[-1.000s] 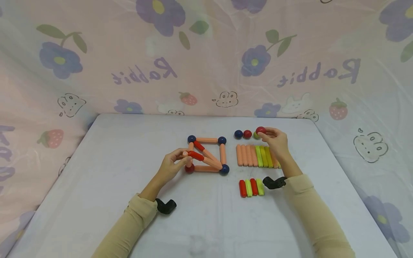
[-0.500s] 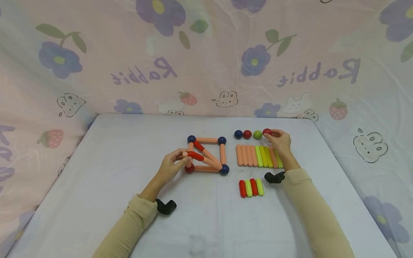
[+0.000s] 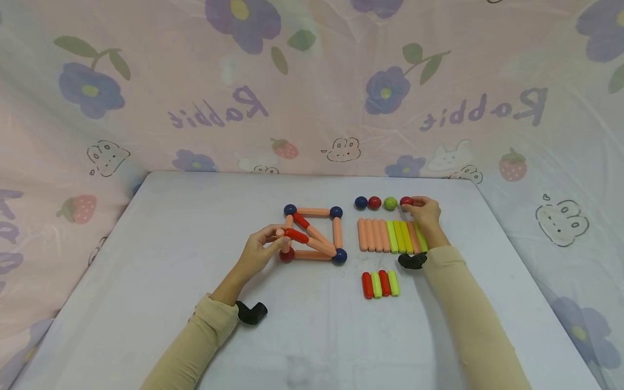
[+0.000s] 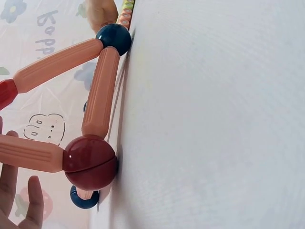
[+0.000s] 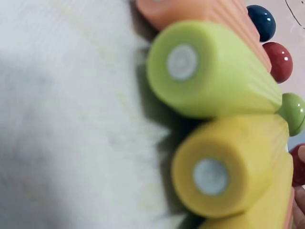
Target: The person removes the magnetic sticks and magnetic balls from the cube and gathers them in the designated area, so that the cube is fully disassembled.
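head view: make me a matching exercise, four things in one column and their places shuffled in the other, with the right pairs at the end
Things:
1. green ball
2. left hand
3. right hand
4. short rods

Places:
A. pinching the red ball at the row's right end
B. in a row nearer the camera than the long rods
C. between two red balls
D. holding the frame of rods and balls

Right pairs: 1-C, 2-D, 3-A, 4-B

On bench, left to right: frame, then long rods, with row of balls behind these and short rods before them.
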The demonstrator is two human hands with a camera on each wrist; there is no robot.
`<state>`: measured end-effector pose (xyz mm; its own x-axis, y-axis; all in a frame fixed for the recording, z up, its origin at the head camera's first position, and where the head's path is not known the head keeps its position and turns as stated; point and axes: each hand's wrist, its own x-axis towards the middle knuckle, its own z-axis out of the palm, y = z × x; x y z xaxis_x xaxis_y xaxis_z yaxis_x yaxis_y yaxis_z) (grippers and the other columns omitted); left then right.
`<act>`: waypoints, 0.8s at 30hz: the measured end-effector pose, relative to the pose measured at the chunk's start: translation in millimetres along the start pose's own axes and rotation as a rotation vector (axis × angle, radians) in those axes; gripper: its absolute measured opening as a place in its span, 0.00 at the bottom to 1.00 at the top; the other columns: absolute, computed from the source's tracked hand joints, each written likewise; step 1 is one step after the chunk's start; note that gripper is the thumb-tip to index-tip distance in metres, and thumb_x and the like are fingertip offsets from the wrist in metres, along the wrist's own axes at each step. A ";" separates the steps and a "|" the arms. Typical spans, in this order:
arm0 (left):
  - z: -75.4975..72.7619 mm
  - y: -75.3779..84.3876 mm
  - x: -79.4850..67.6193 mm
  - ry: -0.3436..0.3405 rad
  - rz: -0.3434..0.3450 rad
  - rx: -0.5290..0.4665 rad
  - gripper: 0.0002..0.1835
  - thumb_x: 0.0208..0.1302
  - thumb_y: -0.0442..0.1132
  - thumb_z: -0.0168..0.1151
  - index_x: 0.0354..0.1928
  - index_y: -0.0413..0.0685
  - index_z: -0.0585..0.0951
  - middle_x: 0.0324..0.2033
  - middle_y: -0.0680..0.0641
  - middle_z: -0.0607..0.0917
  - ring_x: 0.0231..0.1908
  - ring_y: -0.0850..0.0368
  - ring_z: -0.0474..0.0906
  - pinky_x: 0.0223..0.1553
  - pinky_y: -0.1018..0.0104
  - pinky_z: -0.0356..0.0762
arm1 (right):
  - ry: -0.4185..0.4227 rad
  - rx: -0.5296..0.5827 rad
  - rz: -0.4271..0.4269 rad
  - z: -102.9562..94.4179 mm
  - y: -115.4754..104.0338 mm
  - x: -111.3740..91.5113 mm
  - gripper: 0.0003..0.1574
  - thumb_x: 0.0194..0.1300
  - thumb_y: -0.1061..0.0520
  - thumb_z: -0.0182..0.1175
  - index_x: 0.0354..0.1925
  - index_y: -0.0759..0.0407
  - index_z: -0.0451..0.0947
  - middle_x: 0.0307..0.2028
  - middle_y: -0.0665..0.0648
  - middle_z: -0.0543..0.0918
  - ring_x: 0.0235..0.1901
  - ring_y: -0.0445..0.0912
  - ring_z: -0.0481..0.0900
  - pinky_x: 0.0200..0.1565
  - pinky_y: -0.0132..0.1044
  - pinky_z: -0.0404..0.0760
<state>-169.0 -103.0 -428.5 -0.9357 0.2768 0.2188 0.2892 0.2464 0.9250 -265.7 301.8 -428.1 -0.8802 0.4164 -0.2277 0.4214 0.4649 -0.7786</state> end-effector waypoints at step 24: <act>-0.8 3.0 -1.0 -0.035 -0.049 -0.056 0.16 0.67 0.35 0.58 0.55 0.38 0.77 0.44 0.32 0.86 0.53 0.39 0.78 0.59 0.41 0.73 | -0.044 -0.059 -0.050 1.4 2.8 1.8 0.35 0.67 0.56 0.58 0.68 0.64 0.63 0.65 0.69 0.71 0.65 0.60 0.69 0.68 0.49 0.69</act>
<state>-167.3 -103.2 -425.7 -0.9406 0.2982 0.1625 0.2304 0.2090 0.9504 -266.4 302.7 -431.5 -0.9087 0.3573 -0.2159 0.3876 0.5299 -0.7543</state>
